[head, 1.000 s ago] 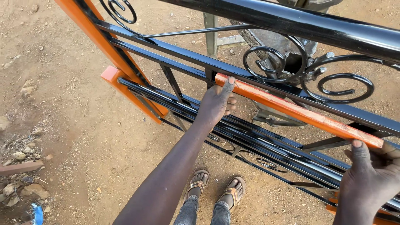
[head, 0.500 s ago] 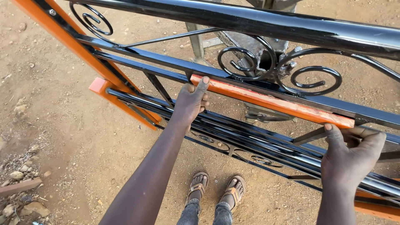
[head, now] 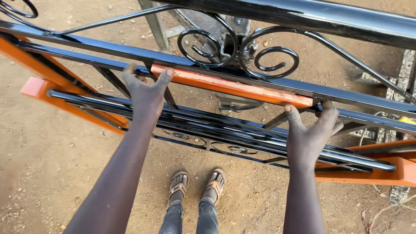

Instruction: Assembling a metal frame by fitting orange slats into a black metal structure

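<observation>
Under both hands (head: pixel 147 97) — orange bar (head: pixel 229 86)

I see bare, reddish-brown dirt ground (head: pixel 52 164) filling the frame, strewn with small pebbles. My two sandalled feet (head: pixel 197 186) stand on it at lower centre. A grey metal stand (head: pixel 158 26) rests on it at upper centre.

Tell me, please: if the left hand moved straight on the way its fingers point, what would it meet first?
The left hand already touches the black bar. Past it, probably the curled iron scroll, though depth is unclear.
</observation>
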